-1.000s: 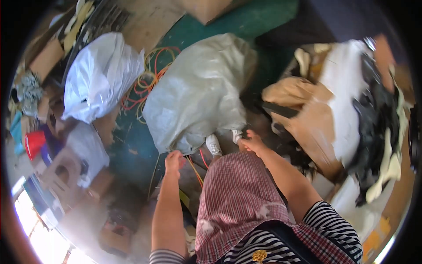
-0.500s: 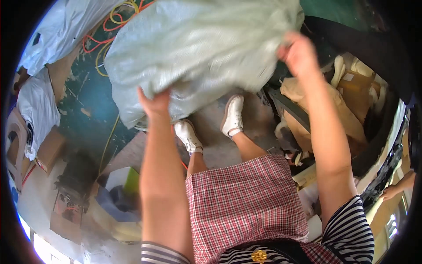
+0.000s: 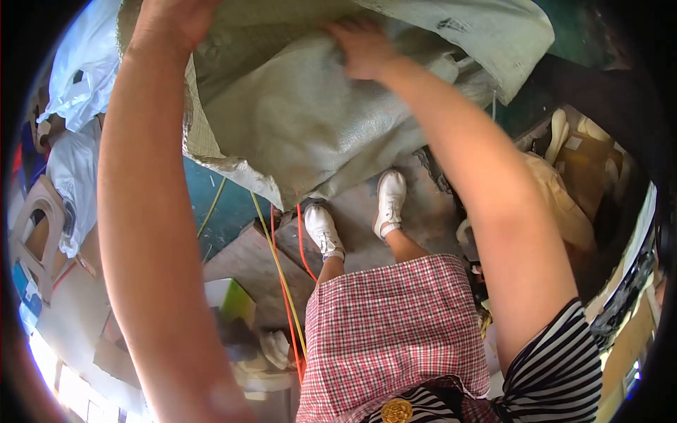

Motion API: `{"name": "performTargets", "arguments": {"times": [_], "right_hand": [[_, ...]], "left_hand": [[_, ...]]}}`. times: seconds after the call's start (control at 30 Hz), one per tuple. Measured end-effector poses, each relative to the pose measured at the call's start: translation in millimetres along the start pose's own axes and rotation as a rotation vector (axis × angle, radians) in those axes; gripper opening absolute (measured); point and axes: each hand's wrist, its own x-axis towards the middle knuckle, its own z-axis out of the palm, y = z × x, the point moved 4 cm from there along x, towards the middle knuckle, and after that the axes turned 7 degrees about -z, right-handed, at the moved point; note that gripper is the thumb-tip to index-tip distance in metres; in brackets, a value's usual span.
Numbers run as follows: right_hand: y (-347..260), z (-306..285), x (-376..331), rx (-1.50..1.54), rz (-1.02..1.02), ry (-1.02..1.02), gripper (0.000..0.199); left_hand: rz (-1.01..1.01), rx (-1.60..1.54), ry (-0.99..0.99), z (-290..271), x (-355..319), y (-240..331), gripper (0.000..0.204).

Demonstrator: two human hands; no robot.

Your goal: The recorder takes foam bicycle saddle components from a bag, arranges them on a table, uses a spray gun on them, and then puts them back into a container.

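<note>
Two orange cords [image 3: 302, 240] below sack [image 3: 303, 106], white bag [image 3: 74, 180] beside, right hand [image 3: 363, 51] fingers spread, left hand [image 3: 182, 20] fingers unclear

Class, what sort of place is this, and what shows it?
Probably a workshop or storeroom: a large greenish sack, red and yellow cords or hoses over a worn floor, and a brown cardboard box.

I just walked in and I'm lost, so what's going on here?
Someone in a checked apron is handling a large grey-green sack. The right hand lies spread against its sheeting; the left hand is by its upper left edge, its grip hard to make out. White shoes show near the sack's lower edge.
</note>
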Motion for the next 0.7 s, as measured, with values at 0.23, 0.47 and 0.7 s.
{"name": "performTargets", "arguments": {"times": [0.23,0.47,0.7], "right_hand": [[-37,19,-241,0.408,-0.103,-1.623,0.037],[-29,67,-94,0.382,0.098,-1.002,0.026],[129,88,-144,0.094,0.157,-0.970,0.030]], "left_hand": [[0.447,0.726,0.916,-74,-27,-47,0.053],[-0.233,2.002,0.864,-164,-26,-235,0.039],[-1.317,1.862,0.519,-202,-142,-342,0.026]]}}
